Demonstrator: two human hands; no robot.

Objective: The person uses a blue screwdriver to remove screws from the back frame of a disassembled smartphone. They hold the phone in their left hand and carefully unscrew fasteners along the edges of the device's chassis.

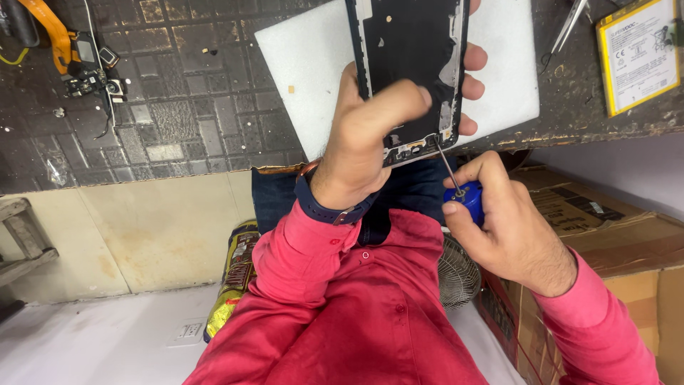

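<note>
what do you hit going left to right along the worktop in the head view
orange flex cable with small camera parts → white mat → opened phone steadied by the left hand → screwdriver in the right hand → tweezers → flat yellow-edged battery

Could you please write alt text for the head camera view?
A left hand holds an opened phone on a white pad while the right hand works a blue-handled screwdriver at its lower edge.
</note>
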